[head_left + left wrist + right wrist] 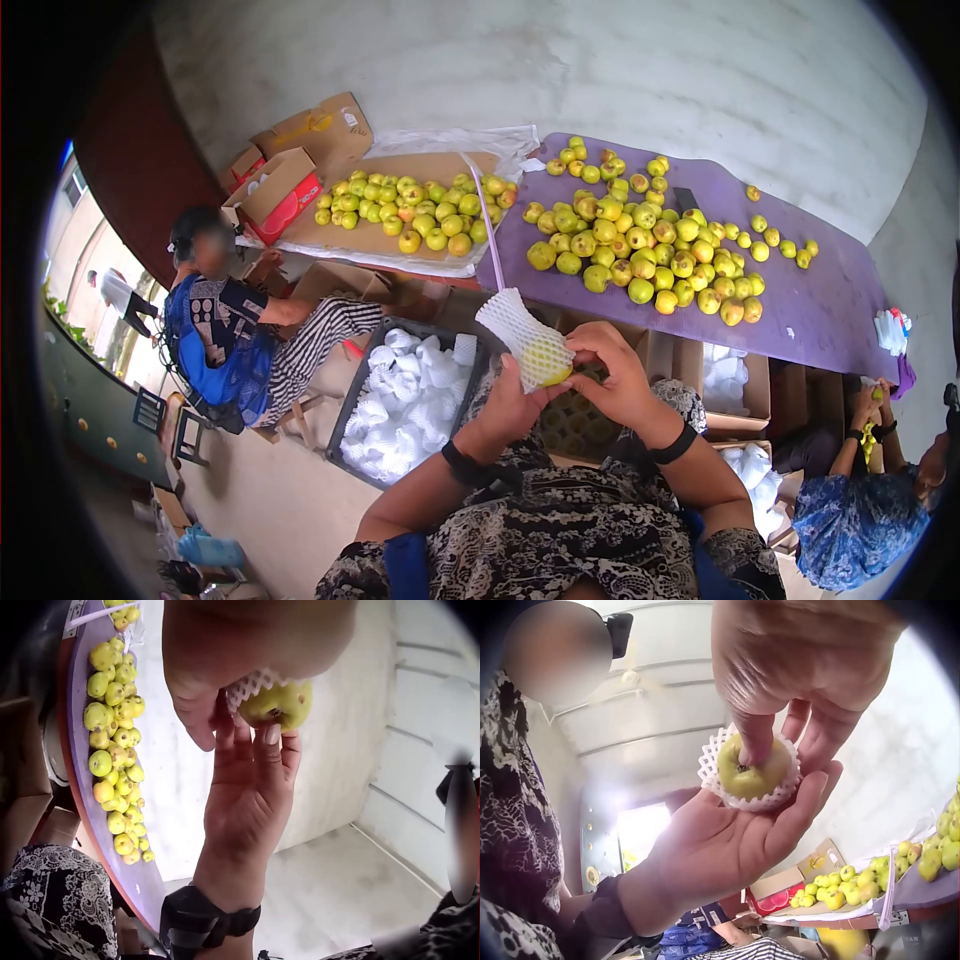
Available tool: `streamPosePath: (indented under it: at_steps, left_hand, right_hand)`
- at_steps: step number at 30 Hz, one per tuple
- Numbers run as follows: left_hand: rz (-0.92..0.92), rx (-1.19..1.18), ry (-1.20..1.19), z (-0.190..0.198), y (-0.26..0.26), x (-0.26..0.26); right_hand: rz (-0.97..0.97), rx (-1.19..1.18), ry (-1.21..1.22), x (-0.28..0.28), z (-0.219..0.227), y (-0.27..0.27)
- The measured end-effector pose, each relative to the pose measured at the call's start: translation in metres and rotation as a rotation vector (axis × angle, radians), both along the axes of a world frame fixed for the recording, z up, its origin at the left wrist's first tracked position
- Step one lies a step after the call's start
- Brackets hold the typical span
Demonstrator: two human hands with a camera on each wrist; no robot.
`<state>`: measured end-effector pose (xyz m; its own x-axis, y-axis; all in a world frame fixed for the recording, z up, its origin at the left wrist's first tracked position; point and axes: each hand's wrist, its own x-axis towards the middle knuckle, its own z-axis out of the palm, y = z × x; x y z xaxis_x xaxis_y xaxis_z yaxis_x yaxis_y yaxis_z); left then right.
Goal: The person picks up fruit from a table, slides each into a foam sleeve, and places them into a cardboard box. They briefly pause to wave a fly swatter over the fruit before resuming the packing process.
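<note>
A yellow-green apple point(548, 362) sits partly inside a white foam net sleeve point(512, 322), its bare end showing. My left hand point(508, 405) holds the netted apple from below and the side; in the right wrist view that palm point(720, 844) faces up under it. My right hand point(622, 378) is at the bare end. Its thumb point(756, 742) presses on the apple point(739, 780) by the hollow, its fingers at the net's edge. In the left wrist view the right hand point(244, 806) reaches up to the apple point(281, 705).
A purple-covered table point(820, 270) ahead bears a heap of apples point(640, 245); more apples point(430, 210) lie on cardboard to the left. A black crate point(345, 440) of foam nets stands at left. People sit at left point(225, 320) and right point(860, 525). Open boxes point(755, 395) stand under the table.
</note>
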<state>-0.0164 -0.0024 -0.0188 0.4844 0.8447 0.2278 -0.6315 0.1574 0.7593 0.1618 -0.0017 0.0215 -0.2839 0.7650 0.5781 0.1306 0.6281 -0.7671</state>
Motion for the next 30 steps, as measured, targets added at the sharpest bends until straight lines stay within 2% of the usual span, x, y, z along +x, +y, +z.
streamPosePath:
  at_steps: [6,9,14,16,19,24,25,26,27,29,30]
  left_hand:
    - [0.044,-0.102,-0.067,-0.014,0.003,-0.003]
    - [-0.027,-0.037,-0.14,-0.011,0.006,-0.006]
    - [0.009,-0.031,-0.125,-0.005,0.004,-0.003]
    - [0.038,-0.042,-0.163,-0.005,0.004,-0.002]
    - [-0.009,-0.01,-0.187,-0.01,0.008,-0.003]
    - [-0.172,0.088,-0.141,-0.006,0.004,0.001]
    - [-0.163,0.068,-0.138,-0.004,0.002,0.001]
    - [-0.076,0.033,-0.14,-0.005,-0.001,0.004]
    - [-0.113,-0.005,-0.172,-0.014,-0.002,0.0]
    - [-0.12,0.012,-0.17,-0.011,0.001,-0.007]
    - [-0.158,0.037,-0.185,-0.01,0.006,-0.01]
  right_hand:
    - [-0.077,0.132,-0.083,-0.002,-0.001,-0.004]
    - [-0.129,0.155,-0.078,-0.005,-0.005,-0.005]
    - [-0.251,0.171,-0.137,-0.011,0.002,-0.006]
    - [-0.306,0.346,-0.23,-0.013,0.01,-0.003]
    - [-0.223,0.307,-0.157,-0.012,-0.002,0.0]
    - [-0.224,0.362,-0.121,-0.01,-0.005,-0.004]
    - [-0.227,0.401,-0.131,-0.012,-0.006,-0.003]
    - [-0.253,0.424,-0.136,-0.014,-0.009,-0.002]
    - [-0.263,0.445,-0.139,-0.015,-0.013,-0.003]
    - [-0.237,0.307,-0.156,-0.018,-0.01,-0.009]
    - [-0.23,0.311,-0.193,-0.021,-0.002,-0.009]
